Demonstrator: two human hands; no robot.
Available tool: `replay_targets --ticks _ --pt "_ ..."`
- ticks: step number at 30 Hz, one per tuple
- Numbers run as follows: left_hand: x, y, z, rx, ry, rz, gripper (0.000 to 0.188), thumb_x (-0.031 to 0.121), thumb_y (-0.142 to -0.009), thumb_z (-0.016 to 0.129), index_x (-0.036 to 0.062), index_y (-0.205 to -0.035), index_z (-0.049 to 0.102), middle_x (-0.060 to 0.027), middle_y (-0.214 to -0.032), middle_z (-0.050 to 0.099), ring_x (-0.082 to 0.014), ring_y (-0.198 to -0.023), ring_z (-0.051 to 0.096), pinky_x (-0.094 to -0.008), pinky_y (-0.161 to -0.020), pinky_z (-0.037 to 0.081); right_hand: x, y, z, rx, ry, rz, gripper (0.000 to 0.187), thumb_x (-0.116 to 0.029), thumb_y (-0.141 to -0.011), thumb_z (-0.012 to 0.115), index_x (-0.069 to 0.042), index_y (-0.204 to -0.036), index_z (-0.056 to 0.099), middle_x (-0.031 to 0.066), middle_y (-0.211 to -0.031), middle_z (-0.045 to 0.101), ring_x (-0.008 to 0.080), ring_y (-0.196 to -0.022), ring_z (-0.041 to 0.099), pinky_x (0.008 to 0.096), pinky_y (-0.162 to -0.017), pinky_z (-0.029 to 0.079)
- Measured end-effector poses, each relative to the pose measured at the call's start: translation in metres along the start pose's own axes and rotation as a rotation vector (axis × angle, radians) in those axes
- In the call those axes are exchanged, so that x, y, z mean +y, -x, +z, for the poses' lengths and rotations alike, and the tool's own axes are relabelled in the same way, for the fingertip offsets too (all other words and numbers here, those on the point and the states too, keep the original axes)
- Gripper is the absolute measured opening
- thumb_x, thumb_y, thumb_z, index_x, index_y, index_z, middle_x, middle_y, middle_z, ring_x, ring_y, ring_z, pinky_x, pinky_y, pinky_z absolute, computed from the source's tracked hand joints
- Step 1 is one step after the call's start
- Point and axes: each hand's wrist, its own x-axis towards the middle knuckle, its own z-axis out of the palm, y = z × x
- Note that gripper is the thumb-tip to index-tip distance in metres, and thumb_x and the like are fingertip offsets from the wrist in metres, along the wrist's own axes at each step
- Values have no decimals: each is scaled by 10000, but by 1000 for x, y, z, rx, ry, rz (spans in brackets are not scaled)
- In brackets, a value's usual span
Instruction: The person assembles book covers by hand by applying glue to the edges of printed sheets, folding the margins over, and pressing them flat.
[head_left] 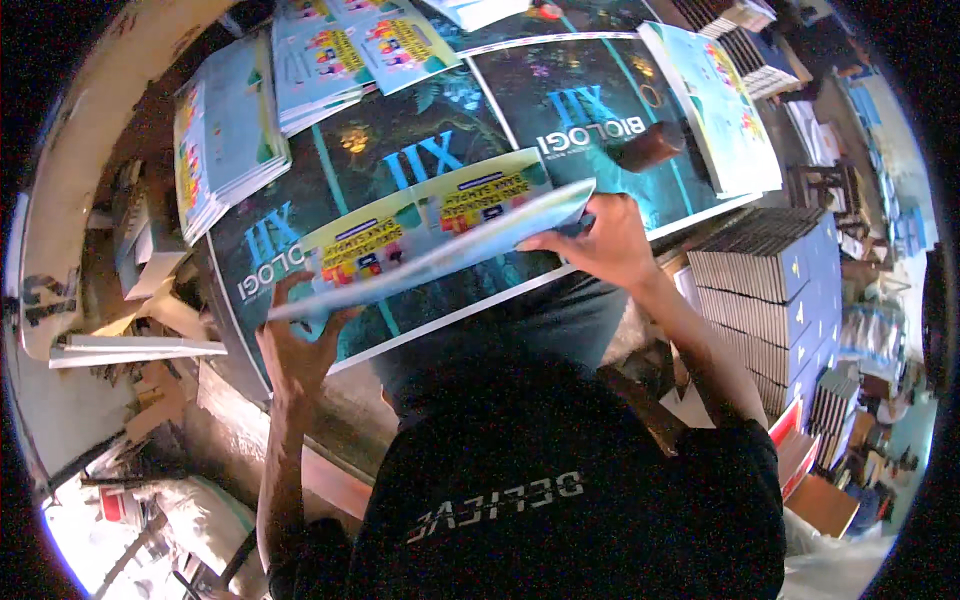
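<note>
A long printed sheet (480,232), with two colourful covers on one face and pale blue on the other, stands tilted on its edge. It may be a thin stack; blur hides how many layers there are. My left hand (298,345) grips its left end, thumb on the near side. At the far right end, my right hand (612,240) pinches it between thumb and fingers. Beneath lies a large dark teal printed sheet (400,285) covering the table. A brown, rounded, block-like tool (652,148) rests on it beyond my right hand.
Stacks of printed covers sit at the table's left (230,130), far side (340,60) and right edge (715,110). Tall piles of blue-covered books (765,300) stand to the right. Loose white boards (135,350) jut out at the left. Sacks (200,520) lie lower left.
</note>
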Motion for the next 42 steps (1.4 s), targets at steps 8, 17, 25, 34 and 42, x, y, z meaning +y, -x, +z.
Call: replay_targets --ticks 8,17,25,34,42 --pt "0 -40 -1 -190 84 -55 853 389 -709 884 -30 -1245 368 -207 -836 723 -297 -773 738 -359 -635 555 1 -39 -2 -148 258 52 693 -509 -678 850 -6 -1105 642 161 -965 733 285 -897 724 383 -820 557" --pt "25 -55 -12 -293 -96 -192 1151 374 -684 885 10 -1502 161 -286 -1111 663 -368 -996 677 -440 -866 529 -3 -67 -7 -447 315 201 968 -730 -601 761 73 -1119 611 288 -1106 657 437 -1035 649 490 -908 523" --pt "100 -77 52 176 -191 416 756 341 -908 668 156 -1546 307 -185 -1607 203 -414 -1484 146 -575 -1182 135 -5 -74 -13 -549 244 92 914 -711 -617 754 75 -1070 647 294 -1068 667 425 -1005 660 459 -885 539" --pt "72 -81 98 104 -200 267 637 322 -1004 451 30 -1540 266 -134 -1633 169 -339 -1511 123 -583 -1186 33 -35 -53 -24 -282 213 94 747 -520 -653 851 -38 -1181 636 206 -1042 704 384 -986 678 436 -864 535" --pt "72 -81 97 170 -133 319 653 344 -1020 407 -1 -1541 216 -192 -1623 156 -322 -1513 124 -530 -1204 35 32 -85 -93 495 542 107 601 -546 -822 730 -4 -1074 677 167 -992 704 281 -997 658 403 -906 487"
